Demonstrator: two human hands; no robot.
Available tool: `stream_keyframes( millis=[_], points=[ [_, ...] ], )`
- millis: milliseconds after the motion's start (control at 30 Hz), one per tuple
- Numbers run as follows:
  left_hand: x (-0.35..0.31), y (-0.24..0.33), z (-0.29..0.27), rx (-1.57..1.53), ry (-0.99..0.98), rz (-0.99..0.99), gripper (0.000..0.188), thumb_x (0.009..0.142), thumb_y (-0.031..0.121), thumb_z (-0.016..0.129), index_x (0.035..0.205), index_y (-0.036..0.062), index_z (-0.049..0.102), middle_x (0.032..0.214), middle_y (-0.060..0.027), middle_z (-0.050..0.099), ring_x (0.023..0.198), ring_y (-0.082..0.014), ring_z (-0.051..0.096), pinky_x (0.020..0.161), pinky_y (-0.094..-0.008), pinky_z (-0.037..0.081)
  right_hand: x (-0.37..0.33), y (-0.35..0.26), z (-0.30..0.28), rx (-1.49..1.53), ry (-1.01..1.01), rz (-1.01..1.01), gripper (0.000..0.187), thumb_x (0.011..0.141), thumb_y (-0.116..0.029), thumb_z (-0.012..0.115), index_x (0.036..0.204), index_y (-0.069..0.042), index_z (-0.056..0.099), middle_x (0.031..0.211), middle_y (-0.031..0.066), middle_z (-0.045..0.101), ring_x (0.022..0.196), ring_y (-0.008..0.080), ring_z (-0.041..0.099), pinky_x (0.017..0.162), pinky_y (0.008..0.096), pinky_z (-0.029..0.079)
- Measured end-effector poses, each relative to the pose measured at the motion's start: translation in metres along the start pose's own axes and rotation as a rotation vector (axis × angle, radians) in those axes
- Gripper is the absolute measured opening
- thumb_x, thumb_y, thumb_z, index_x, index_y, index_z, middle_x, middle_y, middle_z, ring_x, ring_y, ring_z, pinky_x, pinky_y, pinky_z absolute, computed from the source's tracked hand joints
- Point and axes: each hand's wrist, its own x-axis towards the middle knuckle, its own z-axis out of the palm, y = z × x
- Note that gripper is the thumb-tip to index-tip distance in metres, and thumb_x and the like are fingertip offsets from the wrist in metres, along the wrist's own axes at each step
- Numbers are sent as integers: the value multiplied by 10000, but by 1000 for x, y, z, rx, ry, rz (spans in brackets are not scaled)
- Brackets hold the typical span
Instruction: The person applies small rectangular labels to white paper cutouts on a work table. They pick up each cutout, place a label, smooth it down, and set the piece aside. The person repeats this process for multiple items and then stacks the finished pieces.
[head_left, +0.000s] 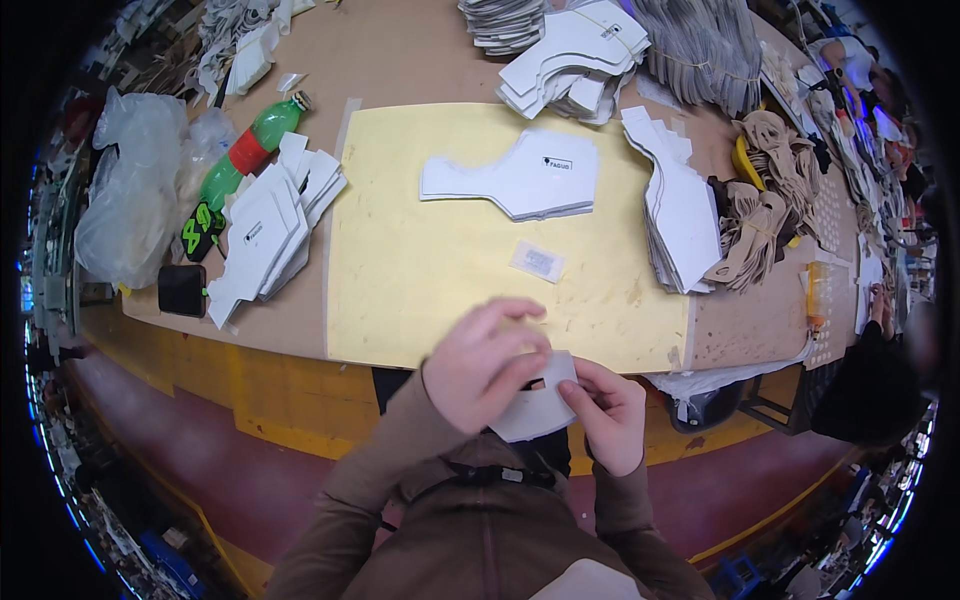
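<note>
My right hand (611, 408) grips a pale grey-white flat cut piece (540, 418) at its right edge, thumb on top, in front of the table's near edge. A small dark mark with a tan patch shows on this piece. Over the piece's upper left, my left hand (483, 362) has its fingers apart and slightly blurred, the thumb close to the mark; whether it touches is unclear. Ahead on the yellow sheet (400, 290) lie a small white printed packet (538, 261) and a neat stack of white shaped pieces (530, 178).
White cut pieces (265, 232) fan out on the left, beside a green bottle (275, 125), a clear plastic bag (130, 200) and a black case (182, 290). More white pieces (675, 205) and tan strap bundles (750, 225) lie right. Grey bundles (700, 45) stand at the back.
</note>
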Motion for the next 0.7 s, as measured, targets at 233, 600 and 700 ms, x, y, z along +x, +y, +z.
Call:
stream_keyframes(
  millis=[233, 600, 700],
  points=[
    [60, -62, 8, 415, 210, -202, 258, 860, 153, 718, 1048, 12, 612, 1021, -121, 566, 1029, -315, 533, 942, -383, 443, -21, -2, -12, -86, -86, 47, 259, 944, 15, 620, 1193, 70, 665, 1005, 104, 741, 873, 100, 688, 785, 231, 548],
    [42, -77, -6, 258, 33, 129, 136, 782, 5, 655, 906, 61, 648, 1056, -95, 631, 1013, -297, 583, 904, -388, 466, -16, -19, -9, -152, -189, -50, 231, 853, 35, 656, 1070, 79, 721, 943, 148, 754, 797, 156, 722, 735, 246, 554],
    [21, -77, -9, 379, 55, 184, 203, 721, -26, 632, 900, 65, 661, 1129, -99, 641, 1072, -301, 591, 937, -397, 459, -11, -22, -9, -150, -181, -62, 234, 838, 32, 663, 1059, 76, 726, 944, 160, 755, 794, 169, 730, 740, 255, 561]
  ],
)
